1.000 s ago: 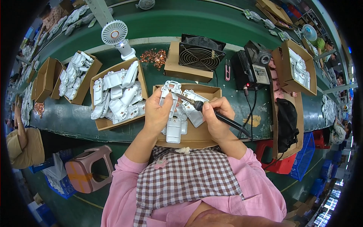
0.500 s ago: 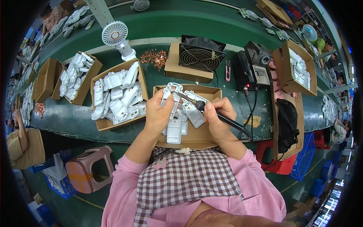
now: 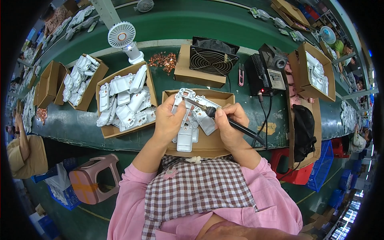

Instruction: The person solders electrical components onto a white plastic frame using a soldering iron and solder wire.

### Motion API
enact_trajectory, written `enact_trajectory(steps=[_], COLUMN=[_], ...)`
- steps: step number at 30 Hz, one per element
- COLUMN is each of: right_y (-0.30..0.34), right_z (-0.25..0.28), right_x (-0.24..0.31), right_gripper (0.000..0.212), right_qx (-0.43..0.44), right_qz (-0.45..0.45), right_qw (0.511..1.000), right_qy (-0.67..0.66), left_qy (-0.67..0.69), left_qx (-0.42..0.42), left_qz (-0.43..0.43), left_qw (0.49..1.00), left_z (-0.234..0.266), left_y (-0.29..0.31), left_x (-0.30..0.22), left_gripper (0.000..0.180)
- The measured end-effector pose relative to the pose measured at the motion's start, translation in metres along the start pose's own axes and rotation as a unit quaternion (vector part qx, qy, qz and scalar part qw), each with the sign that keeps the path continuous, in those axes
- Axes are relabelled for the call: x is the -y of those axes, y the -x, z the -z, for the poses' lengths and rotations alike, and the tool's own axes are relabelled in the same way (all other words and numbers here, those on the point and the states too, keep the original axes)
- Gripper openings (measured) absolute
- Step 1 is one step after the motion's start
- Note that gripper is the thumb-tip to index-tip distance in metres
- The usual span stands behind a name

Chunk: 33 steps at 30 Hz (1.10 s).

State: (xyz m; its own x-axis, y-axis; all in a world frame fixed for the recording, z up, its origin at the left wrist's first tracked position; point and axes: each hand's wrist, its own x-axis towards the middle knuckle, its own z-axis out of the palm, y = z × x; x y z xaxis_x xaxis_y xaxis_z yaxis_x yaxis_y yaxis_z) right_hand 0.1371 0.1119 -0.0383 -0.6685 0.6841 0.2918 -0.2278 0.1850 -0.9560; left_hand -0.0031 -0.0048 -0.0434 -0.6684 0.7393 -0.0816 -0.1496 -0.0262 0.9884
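Observation:
My left hand [image 3: 168, 121] is closed around a white plastic housing [image 3: 185, 94], thumb on its near side. In my right hand [image 3: 231, 121] is a soldering iron [image 3: 244, 130] with a black handle, held like a pen. Its metal tip points left and meets, or almost meets, the upper part of the housing; exact contact is too small to make out. Below my hands a shallow cardboard box [image 3: 212, 146] holds several more white housings [image 3: 185, 139]. The iron's cable runs right, toward a black soldering station [image 3: 256, 76] with a red light.
To the left stands a cardboard box of white housings [image 3: 127, 102]. Behind are a small white fan [image 3: 122, 38], copper-coloured pieces [image 3: 163, 61] and a black fan with a grille [image 3: 212, 61]. Pink-handled snips [image 3: 241, 75] lie near the station. Farther right is a black bag [image 3: 304, 130].
The housing in my left hand has shifted very slightly, its top edge a little lower and to the right. Both hands keep nearly the same place and grip.

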Motion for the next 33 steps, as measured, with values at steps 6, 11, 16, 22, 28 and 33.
enact_trajectory(steps=[6,11,16,22,28,33], right_y=[0.0,0.005,0.002,0.002,0.001,0.0], right_z=[0.0,0.003,0.005,0.006,0.004,0.005], right_x=[0.001,0.001,0.005,0.0,0.004,0.003], right_gripper=[0.013,0.014,0.014,0.014,0.014,0.015], right_qx=[-0.035,-0.067,-0.054,-0.047,-0.04,-0.036], right_qz=[0.033,0.027,0.007,0.01,-0.009,-0.009], right_qw=[0.999,0.991,0.993,0.995,0.996,0.997], right_qy=[-0.005,-0.11,-0.1,-0.086,-0.085,-0.066], left_qy=[0.001,-0.142,-0.404,-0.684,-0.708,-0.65], left_qx=[-0.001,0.03,-0.035,-0.158,-0.124,-0.108], left_qz=[0.012,0.001,-0.209,-0.155,-0.043,-0.102], left_qw=[1.0,0.989,0.89,0.695,0.693,0.745], left_z=[-0.003,0.002,0.029,0.133,0.17,0.156], left_y=[0.0,0.006,0.021,0.042,0.062,0.062], left_x=[-0.003,-0.001,-0.041,-0.098,-0.067,-0.077], left_gripper=[0.019,0.023,0.027,0.048,0.036,0.023])
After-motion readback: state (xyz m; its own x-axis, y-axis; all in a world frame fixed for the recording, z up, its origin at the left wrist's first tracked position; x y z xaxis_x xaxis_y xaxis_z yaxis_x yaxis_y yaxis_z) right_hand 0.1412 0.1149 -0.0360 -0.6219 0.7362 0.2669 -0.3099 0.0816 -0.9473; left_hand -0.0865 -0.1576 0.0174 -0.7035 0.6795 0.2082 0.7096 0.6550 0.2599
